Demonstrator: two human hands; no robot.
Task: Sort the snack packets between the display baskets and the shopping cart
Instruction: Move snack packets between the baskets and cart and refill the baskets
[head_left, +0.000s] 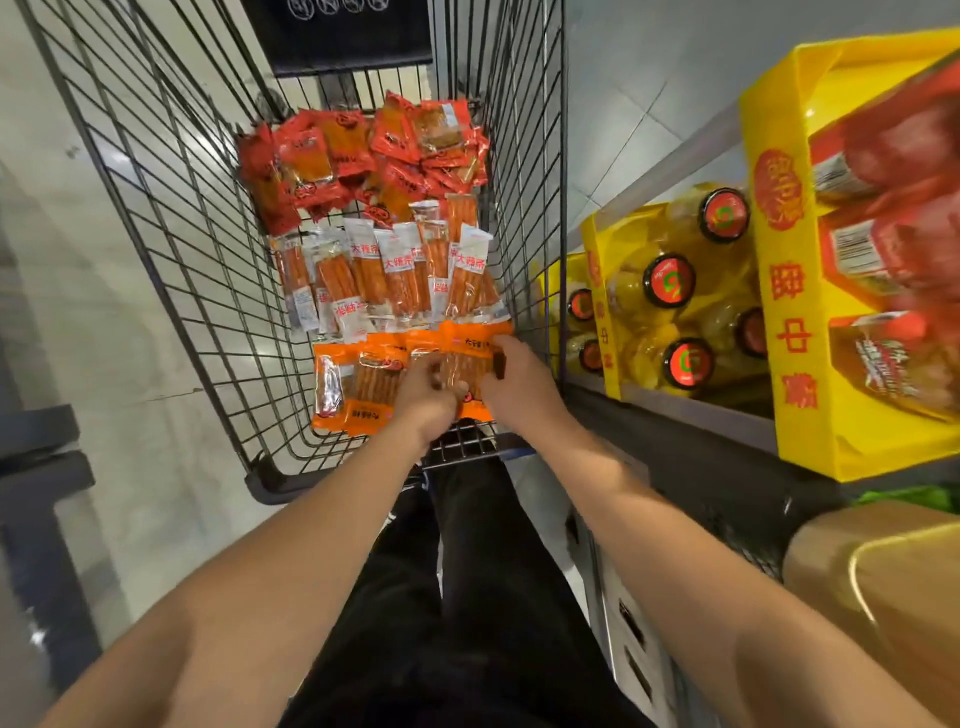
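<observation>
Tiled shop floor (156, 322), wire shopping cart (171, 218) in the aisle. Cart bottom holds three rows: red packets (358, 150) far, clear-white packets (384, 270) mid, orange packets (363, 384) near. Left hand (428, 397) and right hand (514, 384) both pinch an orange packet (462, 364) in the near row.
</observation>
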